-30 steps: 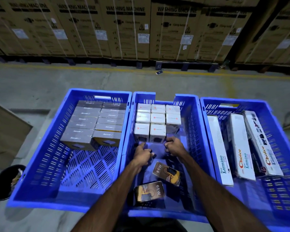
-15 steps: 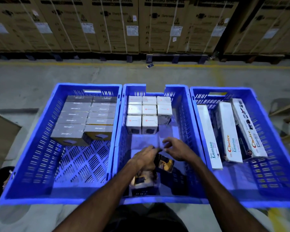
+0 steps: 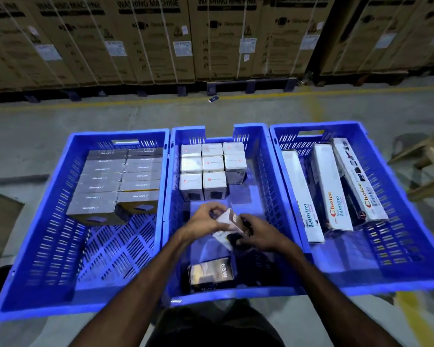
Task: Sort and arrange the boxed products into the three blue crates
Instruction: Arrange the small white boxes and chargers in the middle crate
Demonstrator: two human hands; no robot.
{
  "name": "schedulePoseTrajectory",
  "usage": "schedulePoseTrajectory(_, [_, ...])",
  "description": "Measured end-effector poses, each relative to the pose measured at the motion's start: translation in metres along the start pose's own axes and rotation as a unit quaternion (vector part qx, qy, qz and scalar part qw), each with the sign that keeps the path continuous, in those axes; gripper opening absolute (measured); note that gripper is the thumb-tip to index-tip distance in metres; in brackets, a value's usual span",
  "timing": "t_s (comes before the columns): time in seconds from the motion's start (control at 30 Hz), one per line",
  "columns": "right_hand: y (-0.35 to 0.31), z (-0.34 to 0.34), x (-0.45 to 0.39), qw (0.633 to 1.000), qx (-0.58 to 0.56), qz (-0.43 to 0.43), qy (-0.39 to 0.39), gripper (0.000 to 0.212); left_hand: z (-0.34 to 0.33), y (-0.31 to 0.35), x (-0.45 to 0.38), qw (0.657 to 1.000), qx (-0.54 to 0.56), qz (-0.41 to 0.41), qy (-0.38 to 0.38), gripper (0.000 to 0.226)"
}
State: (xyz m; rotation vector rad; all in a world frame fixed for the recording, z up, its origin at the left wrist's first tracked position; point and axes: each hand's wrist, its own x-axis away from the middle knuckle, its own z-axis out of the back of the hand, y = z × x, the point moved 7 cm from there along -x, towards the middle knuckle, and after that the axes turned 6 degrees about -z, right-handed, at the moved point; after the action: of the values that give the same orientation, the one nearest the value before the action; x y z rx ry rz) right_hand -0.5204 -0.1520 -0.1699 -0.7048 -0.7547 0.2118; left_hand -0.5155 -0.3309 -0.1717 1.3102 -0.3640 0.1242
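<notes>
A person leans over three blue crates set side by side on a warehouse floor, both hands working together above the middle crate (image 3: 258, 171). The left hand (image 3: 206, 222) and right hand (image 3: 259, 232) grip a small charger box (image 3: 232, 221) between them, tilted on edge and lifted clear of the crate bottom; a pale wrapper or flap hangs beneath it, too blurred to make out. A second box marked 65W (image 3: 211, 272) lies flat near the crate's front wall. At the far end of the same crate, white cube boxes (image 3: 206, 169) stand packed in tidy rows. The left crate (image 3: 48, 221) carries two stacked columns of grey flat boxes (image 3: 115, 186) against its far wall. The right crate (image 3: 398, 234) holds long white cartons (image 3: 330, 191) lying lengthwise, one leaning on the side wall. Strapped washing machine cartons (image 3: 211, 38) line the wall behind.
</notes>
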Motion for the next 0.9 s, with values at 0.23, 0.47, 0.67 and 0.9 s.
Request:
schedulePoseTrajectory(0.23, [-0.037, 0.028, 0.008, 0.928, -0.370, 0.025, -0.039, 0.042, 0.031, 0.038, 0.020, 0.981, 0.181, -0.012, 0.067, 0.058])
schedulePoseTrajectory(0.47, [-0.048, 0.050, 0.010, 0.968, -0.240, 0.074, -0.014, 0.057, 0.036, 0.061, 0.031, 0.990, 0.105, -0.070, 0.060, 0.056])
schedulePoseTrajectory(0.67, [-0.060, 0.082, 0.019, 0.991, 0.018, 0.097, 0.092, 0.067, 0.028, 0.058, 0.026, 0.996, 0.031, -0.071, 0.053, 0.063])
schedulePoseTrajectory(0.9, [-0.042, 0.089, 0.007, 0.985, 0.080, 0.002, 0.149, 0.060, 0.011, 0.051, 0.025, 0.993, -0.010, -0.059, 0.098, 0.073])
